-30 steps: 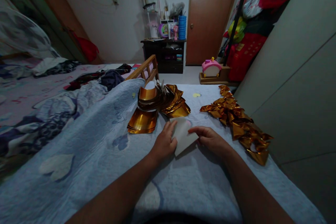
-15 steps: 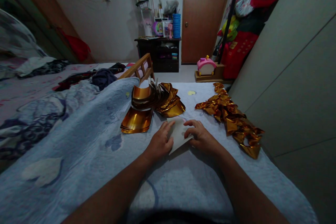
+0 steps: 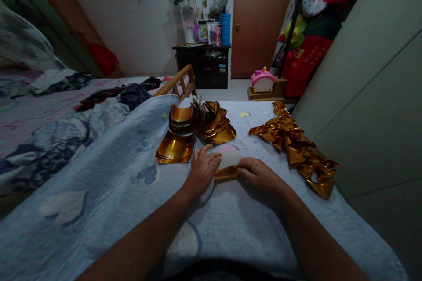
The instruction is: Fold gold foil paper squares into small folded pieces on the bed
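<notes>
A small sheet of paper (image 3: 229, 161), white on top and gold along its folded near edge, lies on the pale blue quilt (image 3: 132, 193). My left hand (image 3: 202, 169) presses its left end with the fingers curled. My right hand (image 3: 259, 173) pinches the right end of the gold fold. Just beyond my hands sits a stack of curved gold sheets (image 3: 194, 129). A heap of folded gold pieces (image 3: 295, 145) lies to the right.
A wooden rail (image 3: 180, 83) stands at the bed's far end, with a heap of dark clothes (image 3: 132, 94) to its left. A grey wardrobe wall (image 3: 372, 88) runs along the right. Beyond are a dark shelf unit (image 3: 204, 66), a pink toy (image 3: 262, 80) and a brown door (image 3: 259, 17).
The near edge of the sheet has been folded up, so a gold strip now shows along it. Both hands moved to its ends.
</notes>
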{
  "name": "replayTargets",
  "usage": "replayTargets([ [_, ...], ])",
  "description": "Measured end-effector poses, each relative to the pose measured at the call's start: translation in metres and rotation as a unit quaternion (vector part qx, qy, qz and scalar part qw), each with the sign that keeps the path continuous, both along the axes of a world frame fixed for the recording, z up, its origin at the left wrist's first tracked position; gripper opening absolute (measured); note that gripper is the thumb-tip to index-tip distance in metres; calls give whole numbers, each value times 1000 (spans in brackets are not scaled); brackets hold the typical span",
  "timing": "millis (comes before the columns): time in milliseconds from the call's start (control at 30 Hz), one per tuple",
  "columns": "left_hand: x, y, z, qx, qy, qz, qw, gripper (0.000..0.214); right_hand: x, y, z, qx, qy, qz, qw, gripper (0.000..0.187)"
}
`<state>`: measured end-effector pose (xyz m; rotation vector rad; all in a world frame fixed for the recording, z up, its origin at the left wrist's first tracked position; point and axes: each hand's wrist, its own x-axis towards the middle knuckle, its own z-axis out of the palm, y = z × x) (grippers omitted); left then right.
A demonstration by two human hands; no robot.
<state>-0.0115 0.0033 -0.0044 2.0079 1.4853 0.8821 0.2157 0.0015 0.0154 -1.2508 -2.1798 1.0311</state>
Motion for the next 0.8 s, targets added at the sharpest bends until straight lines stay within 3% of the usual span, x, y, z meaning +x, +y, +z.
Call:
replayTargets([
  [167, -1, -1, 12, -26, -89, -93, 991, 34, 0, 2, -7, -6, 10, -46, 999, 22],
  [333, 3, -2, 15, -89, -36, -80, 992, 16, 2, 1, -7, -1, 21, -71, 997, 14],
  [500, 3, -2, 15, -120, -16, -99, 988, 18, 3, 0, -6, -9, 2, -59, 998, 11],
  [800, 4, -4, 13, -81, 54, -58, 993, 13, -6, 0, -8, 6, -44, -101, 994, 9],
])
